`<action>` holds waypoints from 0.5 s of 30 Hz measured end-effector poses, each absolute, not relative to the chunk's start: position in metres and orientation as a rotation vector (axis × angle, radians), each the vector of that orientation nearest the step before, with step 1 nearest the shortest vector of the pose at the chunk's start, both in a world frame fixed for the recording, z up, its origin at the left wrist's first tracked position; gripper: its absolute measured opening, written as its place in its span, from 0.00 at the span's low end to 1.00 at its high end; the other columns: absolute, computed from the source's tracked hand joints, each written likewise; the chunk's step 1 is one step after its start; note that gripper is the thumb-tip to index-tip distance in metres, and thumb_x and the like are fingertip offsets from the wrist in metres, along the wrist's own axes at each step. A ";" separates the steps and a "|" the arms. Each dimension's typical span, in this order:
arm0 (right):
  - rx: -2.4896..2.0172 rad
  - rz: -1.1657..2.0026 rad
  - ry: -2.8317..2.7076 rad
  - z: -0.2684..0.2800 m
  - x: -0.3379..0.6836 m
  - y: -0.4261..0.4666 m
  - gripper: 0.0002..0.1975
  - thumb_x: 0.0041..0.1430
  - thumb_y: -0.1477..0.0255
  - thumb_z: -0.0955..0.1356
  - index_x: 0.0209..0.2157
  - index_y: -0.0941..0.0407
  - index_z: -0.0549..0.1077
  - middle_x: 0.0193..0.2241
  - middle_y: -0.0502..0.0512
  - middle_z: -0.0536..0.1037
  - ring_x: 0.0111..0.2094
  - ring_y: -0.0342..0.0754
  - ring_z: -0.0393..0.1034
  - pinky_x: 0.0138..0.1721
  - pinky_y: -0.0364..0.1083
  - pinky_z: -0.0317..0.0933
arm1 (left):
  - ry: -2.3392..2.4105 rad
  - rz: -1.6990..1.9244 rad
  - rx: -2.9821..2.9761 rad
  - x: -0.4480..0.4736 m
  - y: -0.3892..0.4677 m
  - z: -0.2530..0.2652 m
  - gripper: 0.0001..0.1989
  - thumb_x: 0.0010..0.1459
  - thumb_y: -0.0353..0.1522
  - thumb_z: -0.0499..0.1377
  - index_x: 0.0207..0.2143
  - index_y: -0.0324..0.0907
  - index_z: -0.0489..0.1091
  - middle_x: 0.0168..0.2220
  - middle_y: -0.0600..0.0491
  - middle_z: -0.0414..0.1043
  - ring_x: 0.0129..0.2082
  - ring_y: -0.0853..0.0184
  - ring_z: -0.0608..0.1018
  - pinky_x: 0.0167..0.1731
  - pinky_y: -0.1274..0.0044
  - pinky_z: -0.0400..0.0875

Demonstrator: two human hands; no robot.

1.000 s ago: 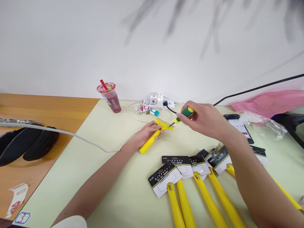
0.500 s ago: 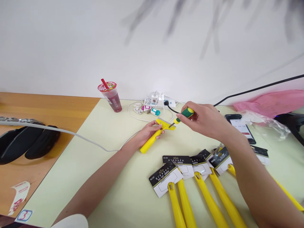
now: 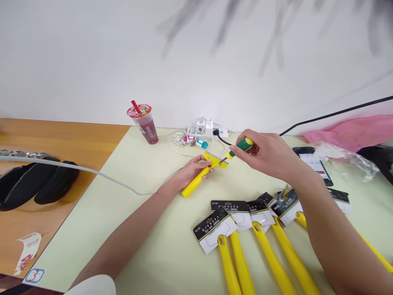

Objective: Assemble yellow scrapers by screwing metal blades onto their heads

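My left hand (image 3: pixel 194 171) is closed round a yellow scraper (image 3: pixel 194 184) near its neck, the handle slanting down to the left and the wide blade head up to the right. My right hand (image 3: pixel 264 151) grips a screwdriver (image 3: pixel 245 144) by its green and yellow handle. The screwdriver's shaft slants down to the left, and its tip meets the scraper's head near a screw spot; whether it sits in a slot is too small to tell. Nearer to me lie several more yellow scrapers (image 3: pixel 229 266) with black and white cardboard tags (image 3: pixel 215 230).
At the back stand a drink cup (image 3: pixel 147 127) with a red straw and a white power strip (image 3: pixel 211 131) with cables. Small teal and white (image 3: pixel 202 144) items lie before it. On the right are a phone (image 3: pixel 316 166), clear plastic (image 3: pixel 344 157) and a pink bag (image 3: pixel 365 131).
The whole view has shifted very slightly. My right hand and the screwdriver handle have turned or moved a little; the tip stays at the scraper's head, and my left hand keeps its hold.
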State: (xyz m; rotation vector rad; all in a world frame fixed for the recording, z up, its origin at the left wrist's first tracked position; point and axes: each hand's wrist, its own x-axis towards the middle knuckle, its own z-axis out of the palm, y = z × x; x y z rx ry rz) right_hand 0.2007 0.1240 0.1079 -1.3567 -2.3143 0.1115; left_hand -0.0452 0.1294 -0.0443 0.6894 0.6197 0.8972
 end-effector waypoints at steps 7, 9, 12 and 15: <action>-1.376 0.147 -2.267 0.113 0.204 0.124 0.13 0.67 0.53 0.70 0.37 0.48 0.75 0.21 0.47 0.78 0.23 0.50 0.71 0.29 0.49 0.59 | 0.620 0.909 0.696 -0.045 0.129 -0.043 0.20 0.55 0.34 0.77 0.41 0.40 0.70 0.43 0.47 0.75 0.38 0.67 0.80 0.24 0.80 0.67; -1.394 0.148 -2.255 0.114 0.205 0.124 0.13 0.66 0.53 0.70 0.36 0.48 0.74 0.21 0.48 0.78 0.23 0.51 0.71 0.29 0.49 0.58 | 0.619 0.908 0.700 -0.045 0.129 -0.043 0.20 0.56 0.34 0.77 0.41 0.40 0.70 0.43 0.47 0.75 0.37 0.67 0.80 0.24 0.80 0.67; -1.413 0.151 -2.253 0.114 0.205 0.125 0.14 0.66 0.53 0.70 0.36 0.48 0.74 0.22 0.48 0.78 0.23 0.51 0.71 0.30 0.49 0.58 | 0.619 0.903 0.705 -0.045 0.130 -0.044 0.20 0.56 0.35 0.77 0.42 0.40 0.70 0.43 0.47 0.75 0.37 0.67 0.81 0.24 0.80 0.67; -1.412 0.164 -2.263 0.111 0.203 0.127 0.14 0.67 0.53 0.70 0.36 0.48 0.73 0.22 0.48 0.79 0.24 0.51 0.71 0.30 0.49 0.59 | 0.618 0.902 0.710 -0.046 0.130 -0.045 0.20 0.56 0.34 0.77 0.42 0.40 0.70 0.44 0.47 0.75 0.38 0.67 0.81 0.24 0.80 0.67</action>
